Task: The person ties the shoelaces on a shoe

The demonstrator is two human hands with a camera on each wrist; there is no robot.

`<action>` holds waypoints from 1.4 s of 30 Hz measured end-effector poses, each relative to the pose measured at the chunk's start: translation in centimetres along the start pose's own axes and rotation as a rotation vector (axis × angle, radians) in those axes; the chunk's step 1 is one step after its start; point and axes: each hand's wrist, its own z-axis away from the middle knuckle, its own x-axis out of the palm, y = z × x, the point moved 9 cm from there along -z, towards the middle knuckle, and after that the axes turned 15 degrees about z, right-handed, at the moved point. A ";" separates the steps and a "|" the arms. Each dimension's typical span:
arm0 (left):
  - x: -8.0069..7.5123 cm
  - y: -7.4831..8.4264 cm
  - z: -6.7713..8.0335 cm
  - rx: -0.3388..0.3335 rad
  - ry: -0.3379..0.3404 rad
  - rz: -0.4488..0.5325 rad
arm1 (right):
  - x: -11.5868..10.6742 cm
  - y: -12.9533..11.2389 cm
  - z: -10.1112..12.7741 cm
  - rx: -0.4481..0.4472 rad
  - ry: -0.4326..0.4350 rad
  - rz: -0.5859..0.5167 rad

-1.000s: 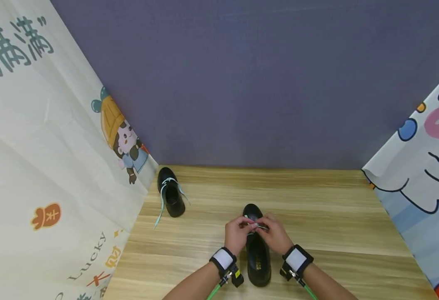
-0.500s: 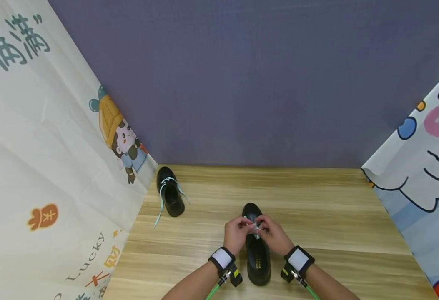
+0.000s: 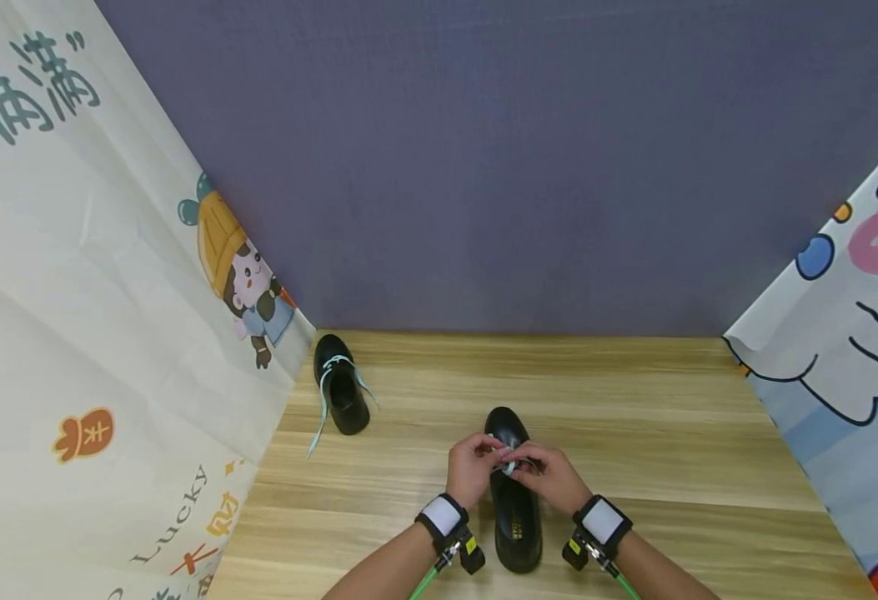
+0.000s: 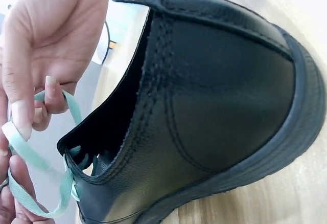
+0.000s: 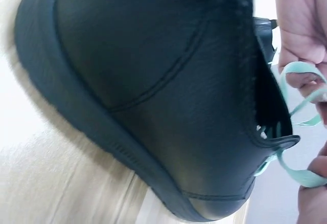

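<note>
Both hands meet over the lacing of a black leather shoe [image 3: 517,525] on the wooden floor, its toe pointing away. My left hand [image 3: 472,471] pinches mint-green shoelace [image 3: 509,467] at the shoe's left side. From the other side my right hand [image 3: 556,477] holds the lace between thumb and fingers. In the left wrist view a loop of shoelace [image 4: 30,155] runs between the fingertips, with the right hand [image 4: 56,40] behind the shoe. The right wrist view shows the lace [image 5: 299,70] by the left hand [image 5: 302,29]. Some fingertips are cut off there.
A second black shoe [image 3: 348,408], with loose pale-blue laces, stands at the left of the wooden floor [image 3: 634,408]. A purple-grey panel [image 3: 521,167] rises behind. Printed white cloths hang at left [image 3: 108,317] and right [image 3: 806,350].
My right fingers shift leftward over the lace, closer to the left fingertips, and the lace between them changes shape. The left hand and both shoes stay nearly in place.
</note>
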 end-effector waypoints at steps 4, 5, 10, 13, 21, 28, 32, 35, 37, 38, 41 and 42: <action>-0.1 -0.5 0.2 -0.020 -0.008 -0.018 | 0.0 0.3 0.3 0.035 0.026 0.040; 0.0 -0.6 0.3 -0.024 -0.015 -0.015 | 0.0 0.4 0.4 0.045 0.037 0.050; -0.4 -0.9 0.5 0.029 -0.037 -0.022 | -0.3 1.6 1.1 0.080 0.123 0.092; -1.3 -1.2 0.6 0.061 -0.024 -0.069 | -1.0 2.3 1.7 0.087 0.183 0.122; -5.1 -2.3 0.7 0.044 -0.023 -0.105 | -3.7 4.5 4.2 0.189 0.231 0.128; -8.7 -2.9 1.2 0.035 -0.020 -0.220 | -6.1 6.7 6.6 0.300 0.232 0.125; -9.4 -2.4 1.3 0.048 -0.033 -0.239 | -6.5 7.1 6.8 0.287 0.217 0.141; -9.6 -2.3 0.9 0.039 -0.020 -0.226 | -7.0 6.9 6.5 0.262 0.242 0.178; -9.8 -2.3 0.6 0.034 -0.006 -0.220 | -7.5 6.7 6.3 0.246 0.274 0.223; -9.9 -2.3 0.5 0.032 0.002 -0.218 | -7.7 6.5 6.2 0.233 0.292 0.234; -10.1 -2.3 0.4 0.024 0.014 -0.243 | -8.1 6.3 6.1 0.213 0.312 0.241; -10.2 -2.2 0.4 0.030 0.016 -0.253 | -8.2 6.3 6.1 0.208 0.314 0.232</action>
